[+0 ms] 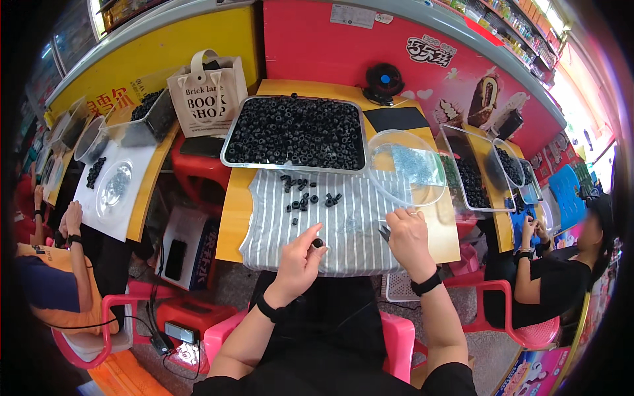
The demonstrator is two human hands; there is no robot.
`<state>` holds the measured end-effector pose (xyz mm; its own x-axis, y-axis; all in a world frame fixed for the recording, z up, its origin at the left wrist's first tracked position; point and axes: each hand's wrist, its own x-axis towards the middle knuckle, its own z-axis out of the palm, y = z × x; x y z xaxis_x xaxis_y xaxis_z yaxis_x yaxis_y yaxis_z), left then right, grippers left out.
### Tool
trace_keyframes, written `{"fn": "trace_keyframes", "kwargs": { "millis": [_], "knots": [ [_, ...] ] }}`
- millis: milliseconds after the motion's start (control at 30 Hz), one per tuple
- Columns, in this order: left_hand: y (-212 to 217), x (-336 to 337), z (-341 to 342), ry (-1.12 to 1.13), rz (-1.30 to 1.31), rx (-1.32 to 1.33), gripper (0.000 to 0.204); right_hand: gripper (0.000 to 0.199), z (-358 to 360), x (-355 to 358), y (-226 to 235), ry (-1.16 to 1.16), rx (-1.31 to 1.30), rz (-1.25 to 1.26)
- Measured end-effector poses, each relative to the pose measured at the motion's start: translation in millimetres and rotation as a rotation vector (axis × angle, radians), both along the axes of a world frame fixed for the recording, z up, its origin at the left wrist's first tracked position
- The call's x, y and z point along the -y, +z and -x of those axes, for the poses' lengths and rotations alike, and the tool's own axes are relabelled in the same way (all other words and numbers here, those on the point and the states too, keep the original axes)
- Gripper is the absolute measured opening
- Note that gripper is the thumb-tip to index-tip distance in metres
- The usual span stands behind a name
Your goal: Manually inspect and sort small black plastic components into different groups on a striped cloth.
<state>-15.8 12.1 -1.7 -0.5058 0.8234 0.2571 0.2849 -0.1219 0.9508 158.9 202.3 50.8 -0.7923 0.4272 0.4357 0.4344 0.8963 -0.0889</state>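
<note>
Between the thumb and fingers of my left hand (297, 263) is a small black ring-shaped part (317, 243), pinched above the near part of the cloth. My right hand (409, 239) is closed around dark tweezers (384, 232), their tips pointing left, toward my left hand but apart from it. A grey cloth with white stripes (271, 228) lies under both hands. Several loose black parts (305, 198) are scattered on its far half. Beyond my right hand sits a round clear dish (381, 187) holding tiny pale bluish pieces (413, 165).
A metal tray (297, 167) heaped with black parts fills the table's far side. Behind it are a canvas bag (211, 99), a small black fan (384, 80) and a dark flat sheet (396, 119). Co-workers sit at tables left and right, with clear bins (470, 178) of black parts.
</note>
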Motion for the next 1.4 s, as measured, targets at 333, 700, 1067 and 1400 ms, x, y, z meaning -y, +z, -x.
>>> {"fn": "trace_keyframes", "kwargs": {
  "millis": [333,700,1067,1400],
  "knots": [
    [-6.7,-6.8,-1.1,0.118,-0.032,-0.711,0.066,0.018,62.6,68.7,-32.0,0.34,-0.449,0.702],
    [-11.0,-8.2,3.0,0.234,-0.11,-0.658,0.066,0.015,71.2,85.9,-33.1,0.281,-0.347,0.459],
    [4.0,8.3,18.8,-0.069,-0.088,-0.185,0.053,0.016,65.6,85.6,-35.2,0.353,-0.173,0.322],
    [24.0,-18.1,-24.7,-0.028,-0.231,-0.475,0.045,0.03,64.6,89.6,-73.5,0.446,-0.34,0.827]
  ]
}}
